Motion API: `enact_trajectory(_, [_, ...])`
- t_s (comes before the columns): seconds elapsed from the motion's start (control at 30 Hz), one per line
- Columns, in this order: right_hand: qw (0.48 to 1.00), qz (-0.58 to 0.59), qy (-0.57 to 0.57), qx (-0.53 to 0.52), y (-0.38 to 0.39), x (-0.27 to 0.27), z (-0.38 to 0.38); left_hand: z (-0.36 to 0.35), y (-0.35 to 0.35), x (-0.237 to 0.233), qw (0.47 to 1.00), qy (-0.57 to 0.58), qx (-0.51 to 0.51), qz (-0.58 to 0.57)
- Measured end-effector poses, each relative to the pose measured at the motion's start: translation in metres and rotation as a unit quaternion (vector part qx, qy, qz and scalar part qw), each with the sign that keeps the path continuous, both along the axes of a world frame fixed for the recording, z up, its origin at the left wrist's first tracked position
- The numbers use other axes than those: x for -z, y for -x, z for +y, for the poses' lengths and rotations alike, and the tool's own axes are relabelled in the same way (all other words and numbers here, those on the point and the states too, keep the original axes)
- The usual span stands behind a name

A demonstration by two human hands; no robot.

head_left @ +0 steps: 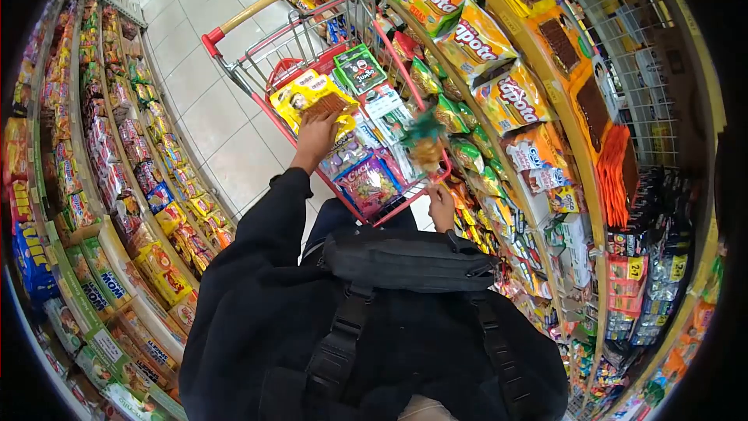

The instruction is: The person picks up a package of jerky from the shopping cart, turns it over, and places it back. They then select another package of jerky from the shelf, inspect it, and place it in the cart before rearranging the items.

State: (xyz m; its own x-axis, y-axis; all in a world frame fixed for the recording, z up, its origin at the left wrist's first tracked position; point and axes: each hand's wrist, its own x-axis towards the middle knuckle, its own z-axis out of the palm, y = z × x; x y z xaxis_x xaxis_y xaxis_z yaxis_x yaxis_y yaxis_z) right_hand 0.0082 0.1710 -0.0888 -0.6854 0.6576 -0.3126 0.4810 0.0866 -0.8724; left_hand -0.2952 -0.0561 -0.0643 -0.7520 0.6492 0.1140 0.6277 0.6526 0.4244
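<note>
My left hand [318,139] reaches into the shopping cart [292,31], its fingers curled over a yellow bag [296,99] with a clear window showing brown pieces. My right hand [441,204] is low at the cart's near right corner, fingers drawn together; what they hold, if anything, I cannot make out. Just above it, a green and golden bag [425,144] is blurred by motion over the cart's right side. Under and beside my left hand lie a green and black pack [360,68], white and green packs [387,113] and a pink candy bag [369,185].
Shelves of small wrapped sweets [160,179] line the left side. To the right, close to the cart, are shelves with orange snack bags [471,39], green bags [467,153] and hanging orange strips [615,175]. A tiled floor [206,86] runs ahead. A black bag [405,261] hangs at my chest.
</note>
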Motion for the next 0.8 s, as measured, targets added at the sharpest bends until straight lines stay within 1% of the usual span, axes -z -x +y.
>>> enact_trajectory(0.03, [0.996, -0.001, 0.083, 0.016, 0.015, -0.015, 0.001, -0.001, -0.003, -0.014, 0.995, -0.092, -0.001, 0.027])
enact_trajectory(0.07, [0.986, 0.024, 0.166, 0.010, 0.034, -0.042, 0.000, 0.000, -0.009, -0.034, 0.990, -0.142, -0.007, 0.008])
enact_trajectory(0.13, [0.941, 0.073, 0.330, 0.000, 0.067, -0.083, 0.000, 0.004, -0.032, -0.068, 0.978, -0.205, -0.026, -0.020])
enact_trajectory(0.17, [0.912, 0.088, 0.399, -0.023, 0.084, -0.099, 0.001, 0.008, -0.044, -0.071, 0.964, -0.264, -0.020, 0.013])
enact_trajectory(0.2, [0.878, 0.102, 0.465, -0.044, 0.098, -0.114, 0.002, 0.012, -0.059, -0.082, 0.963, -0.270, -0.009, 0.001])
enact_trajectory(0.27, [0.841, 0.103, 0.530, -0.045, 0.120, -0.165, -0.005, 0.022, -0.089, -0.107, 0.959, -0.283, 0.013, -0.025])
enact_trajectory(0.3, [0.820, 0.103, 0.560, -0.047, 0.123, -0.178, -0.005, 0.030, -0.101, -0.112, 0.958, -0.280, 0.055, -0.031])
enact_trajectory(0.37, [0.831, 0.126, 0.541, -0.037, 0.115, -0.165, 0.003, 0.043, -0.120, -0.117, 0.952, -0.272, 0.131, -0.044])
enact_trajectory(0.4, [0.835, 0.135, 0.532, -0.034, 0.112, -0.164, 0.005, 0.049, -0.127, -0.117, 0.958, -0.250, 0.140, -0.021])
enact_trajectory(0.43, [0.849, 0.124, 0.512, -0.052, 0.106, -0.165, 0.008, 0.053, -0.135, -0.116, 0.963, -0.226, 0.148, -0.001])
enact_trajectory(0.47, [0.870, 0.146, 0.471, -0.024, 0.098, -0.165, 0.008, 0.054, -0.143, -0.114, 0.967, -0.202, 0.156, 0.019])
enact_trajectory(0.5, [0.862, 0.146, 0.485, -0.036, 0.090, -0.157, 0.014, 0.056, -0.148, -0.117, 0.970, -0.166, 0.176, 0.015])
enact_trajectory(0.57, [0.847, 0.156, 0.506, -0.046, 0.080, -0.145, 0.029, 0.061, -0.163, -0.125, 0.972, -0.201, 0.122, 0.004])
enact_trajectory(0.6, [0.841, 0.164, 0.515, -0.042, 0.074, -0.150, 0.033, 0.064, -0.169, -0.119, 0.963, -0.253, 0.062, -0.072])
enact_trajectory(0.63, [0.833, 0.171, 0.525, -0.036, 0.069, -0.154, 0.035, 0.068, -0.174, -0.113, 0.936, -0.320, 0.000, -0.145])
enact_trajectory(0.67, [0.833, 0.164, 0.526, -0.053, 0.065, -0.155, 0.037, 0.071, -0.179, -0.107, 0.895, -0.390, -0.062, -0.206])
enact_trajectory(0.7, [0.833, 0.158, 0.526, -0.069, 0.062, -0.155, 0.039, 0.078, -0.175, -0.109, 0.770, -0.510, -0.133, -0.359])
enact_trajectory(0.73, [0.834, 0.151, 0.524, -0.084, 0.058, -0.155, 0.041, 0.083, -0.176, -0.112, 0.598, -0.601, -0.197, -0.492])
enact_trajectory(0.77, [0.841, 0.124, 0.517, -0.103, 0.055, -0.149, 0.043, 0.084, -0.181, -0.116, 0.562, -0.645, -0.153, -0.494])
enact_trajectory(0.8, [0.846, 0.115, 0.513, -0.096, 0.053, -0.151, 0.045, 0.085, -0.183, -0.119, 0.550, -0.643, -0.150, -0.512])
